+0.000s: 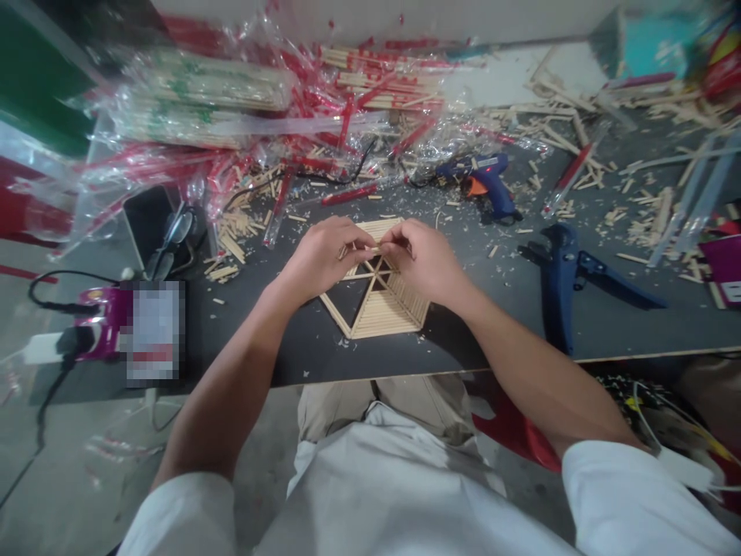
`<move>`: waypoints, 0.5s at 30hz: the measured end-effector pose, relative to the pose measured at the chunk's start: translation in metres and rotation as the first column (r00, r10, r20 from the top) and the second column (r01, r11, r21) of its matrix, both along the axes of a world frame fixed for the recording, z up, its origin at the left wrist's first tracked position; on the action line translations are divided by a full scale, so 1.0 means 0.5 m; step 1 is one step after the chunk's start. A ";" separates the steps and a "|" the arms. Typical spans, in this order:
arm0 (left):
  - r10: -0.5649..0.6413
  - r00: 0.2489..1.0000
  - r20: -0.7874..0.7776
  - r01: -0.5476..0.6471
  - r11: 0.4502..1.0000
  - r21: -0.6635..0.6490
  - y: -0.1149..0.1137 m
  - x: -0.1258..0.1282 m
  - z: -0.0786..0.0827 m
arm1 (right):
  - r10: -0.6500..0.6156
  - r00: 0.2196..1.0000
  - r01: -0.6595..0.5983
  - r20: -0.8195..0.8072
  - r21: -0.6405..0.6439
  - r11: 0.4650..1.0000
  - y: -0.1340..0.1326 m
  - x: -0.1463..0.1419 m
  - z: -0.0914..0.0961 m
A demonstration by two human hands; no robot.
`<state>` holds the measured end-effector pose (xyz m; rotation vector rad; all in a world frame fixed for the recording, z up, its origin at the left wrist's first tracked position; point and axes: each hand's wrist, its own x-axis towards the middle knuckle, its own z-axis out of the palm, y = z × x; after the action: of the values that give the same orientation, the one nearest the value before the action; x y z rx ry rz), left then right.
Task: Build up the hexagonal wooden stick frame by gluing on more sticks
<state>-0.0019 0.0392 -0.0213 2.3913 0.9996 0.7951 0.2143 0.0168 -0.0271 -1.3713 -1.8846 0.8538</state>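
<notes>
A six-sided frame of pale wooden sticks (389, 310) lies on the dark table, with spokes meeting near its middle. Some of its sections are filled with rows of sticks; the near-left one shows bare table through it. Over the frame's far part, my left hand (333, 245) and my right hand (421, 251) come together with fingertips pinched. Between them is a short piece of wooden stick (375, 251), mostly covered by the fingers. A blue glue gun (492, 185) with an orange trigger lies beyond my right hand.
Blue cutters (561, 270) lie open at right. Plastic-wrapped stick bundles (214, 85) and red wrappers fill the back. Stick offcuts (235, 235) are scattered about. Glasses (174, 235), a phone (155, 332) and a purple power strip (101, 324) sit at left. The table's front edge (347, 378) is near.
</notes>
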 end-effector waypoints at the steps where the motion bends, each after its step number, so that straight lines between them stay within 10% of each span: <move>1: 0.003 1.000 0.024 -0.003 1.000 0.012 -0.002 0.002 0.001 | 0.007 1.000 -0.007 -0.027 -0.018 1.000 0.000 0.002 0.001; 15: 0.134 0.979 0.154 -0.157 0.976 0.149 -0.008 0.013 0.005 | 0.086 0.909 -0.089 -0.407 0.012 0.996 0.003 0.019 0.013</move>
<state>0.0044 0.0353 -0.0188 2.3723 1.0996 1.1237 0.2240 0.0184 -0.0207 -1.0188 -1.6241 1.0976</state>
